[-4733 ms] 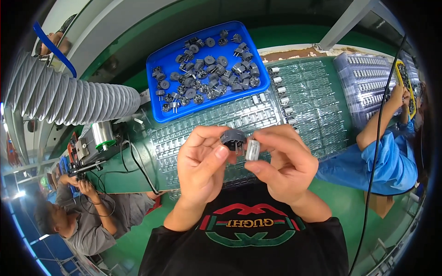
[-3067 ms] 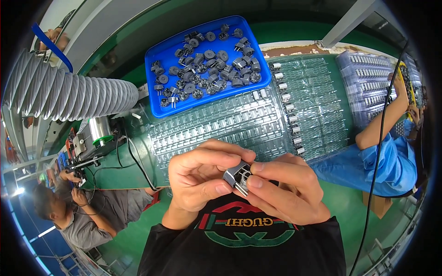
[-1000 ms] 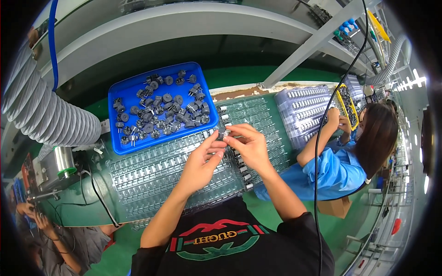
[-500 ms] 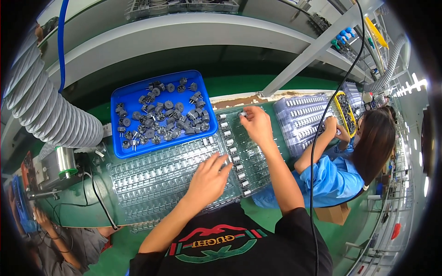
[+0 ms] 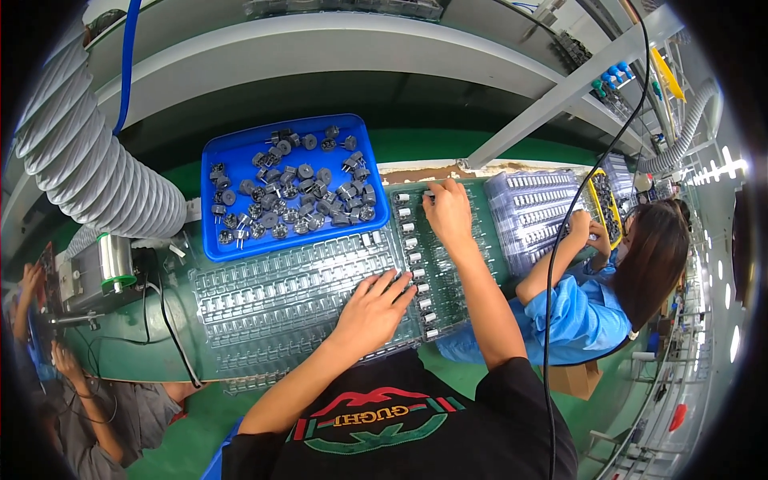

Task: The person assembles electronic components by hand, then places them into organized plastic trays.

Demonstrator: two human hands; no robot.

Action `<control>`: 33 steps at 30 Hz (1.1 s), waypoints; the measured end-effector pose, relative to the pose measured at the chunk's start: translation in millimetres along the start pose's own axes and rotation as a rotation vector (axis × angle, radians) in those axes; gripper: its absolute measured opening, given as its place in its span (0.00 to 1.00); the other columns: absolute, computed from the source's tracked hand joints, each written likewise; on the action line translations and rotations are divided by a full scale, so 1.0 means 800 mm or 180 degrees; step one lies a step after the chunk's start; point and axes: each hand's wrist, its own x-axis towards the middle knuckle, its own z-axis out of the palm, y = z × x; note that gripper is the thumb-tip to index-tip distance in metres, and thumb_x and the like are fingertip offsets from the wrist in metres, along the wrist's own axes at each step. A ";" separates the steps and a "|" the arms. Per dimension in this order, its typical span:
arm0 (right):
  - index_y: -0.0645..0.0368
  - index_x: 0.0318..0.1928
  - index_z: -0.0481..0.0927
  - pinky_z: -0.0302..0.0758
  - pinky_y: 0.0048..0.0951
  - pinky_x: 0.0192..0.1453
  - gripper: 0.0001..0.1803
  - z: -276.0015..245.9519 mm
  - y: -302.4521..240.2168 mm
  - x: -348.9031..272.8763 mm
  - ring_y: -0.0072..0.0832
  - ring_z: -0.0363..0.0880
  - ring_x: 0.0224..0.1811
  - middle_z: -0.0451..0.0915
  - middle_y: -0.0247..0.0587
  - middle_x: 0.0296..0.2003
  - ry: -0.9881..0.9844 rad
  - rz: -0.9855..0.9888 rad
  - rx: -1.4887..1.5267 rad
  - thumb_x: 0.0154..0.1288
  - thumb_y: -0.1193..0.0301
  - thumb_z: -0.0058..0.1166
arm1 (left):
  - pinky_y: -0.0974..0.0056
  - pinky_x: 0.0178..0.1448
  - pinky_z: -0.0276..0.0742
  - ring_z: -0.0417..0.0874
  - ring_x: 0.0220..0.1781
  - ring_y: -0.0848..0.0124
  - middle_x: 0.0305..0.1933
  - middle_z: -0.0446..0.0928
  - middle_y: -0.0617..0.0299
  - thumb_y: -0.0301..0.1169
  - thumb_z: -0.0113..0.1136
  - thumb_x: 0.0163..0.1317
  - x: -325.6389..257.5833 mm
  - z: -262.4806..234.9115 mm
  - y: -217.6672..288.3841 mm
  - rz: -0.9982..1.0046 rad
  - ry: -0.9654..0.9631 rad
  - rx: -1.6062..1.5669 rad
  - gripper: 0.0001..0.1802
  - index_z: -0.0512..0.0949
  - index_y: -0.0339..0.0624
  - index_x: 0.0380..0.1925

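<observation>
Both hands point(image 5: 374, 308) point(image 5: 448, 212) on clear trays point(image 5: 280, 300)

One blue bin point(image 5: 240, 248) of dark round parts, too many to count; two clear pocketed trays point(image 5: 296, 296); two hands; one ribbed hose point(image 5: 88, 160) at ten o'clock.

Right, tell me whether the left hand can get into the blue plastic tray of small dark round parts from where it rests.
Probably yes: the left hand lies flat on the clear tray, and nothing stands between it and the blue tray.
</observation>
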 end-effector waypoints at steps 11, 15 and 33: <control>0.69 0.53 0.77 0.73 0.39 0.50 0.24 -0.006 0.006 -0.021 0.44 0.72 0.45 0.74 0.48 0.43 0.0279 -0.0271 -0.0156 0.57 0.70 0.62 | 0.54 0.66 0.64 0.67 0.67 0.60 0.66 0.68 0.60 0.34 0.63 0.58 0.001 -0.002 0.003 -0.0043 -0.0045 0.0044 0.25 0.75 0.43 0.57; 0.67 0.52 0.78 0.74 0.40 0.48 0.23 -0.020 -0.009 -0.023 0.43 0.73 0.44 0.75 0.48 0.42 0.0492 -0.0428 -0.0233 0.57 0.71 0.63 | 0.57 0.66 0.64 0.67 0.66 0.62 0.65 0.69 0.58 0.31 0.61 0.54 0.000 -0.005 0.003 -0.0058 0.0067 -0.0142 0.26 0.75 0.40 0.55; 0.55 0.36 0.86 0.74 0.32 0.41 0.11 -0.027 -0.089 -0.024 0.31 0.73 0.35 0.73 0.33 0.28 -0.0544 -0.2152 0.0844 0.48 0.73 0.66 | 0.58 0.63 0.65 0.68 0.65 0.64 0.59 0.72 0.64 0.37 0.66 0.55 0.005 0.001 0.000 -0.0051 0.0036 0.0119 0.25 0.76 0.48 0.54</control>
